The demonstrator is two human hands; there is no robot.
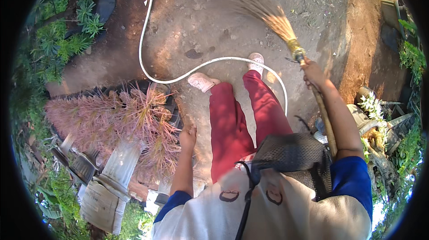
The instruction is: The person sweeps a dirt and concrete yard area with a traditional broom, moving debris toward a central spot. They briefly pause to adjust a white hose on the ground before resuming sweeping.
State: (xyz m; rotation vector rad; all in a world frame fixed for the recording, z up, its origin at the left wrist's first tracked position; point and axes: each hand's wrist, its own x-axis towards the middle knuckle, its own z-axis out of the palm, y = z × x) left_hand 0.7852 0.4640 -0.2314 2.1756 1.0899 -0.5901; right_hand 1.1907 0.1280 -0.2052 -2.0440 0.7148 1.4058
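Observation:
My right hand is closed around the wooden handle of a stick broom, just below the binding that holds its bristles. The bristles fan out over the bare ground, their tips blurred, and the handle runs back along my right forearm. My left hand hangs beside my leg near pink-leaved potted plants, its fingers curled; whether it holds anything small cannot be told. A white hose curves across the ground and over the foot and leg on the right side of the view.
Dark planters with green plants stand at the upper left. Column-shaped pots and a large printed sack are at the lower left. On the right are more pots, leafy plants and a tree stump. Small litter lies on the dirt.

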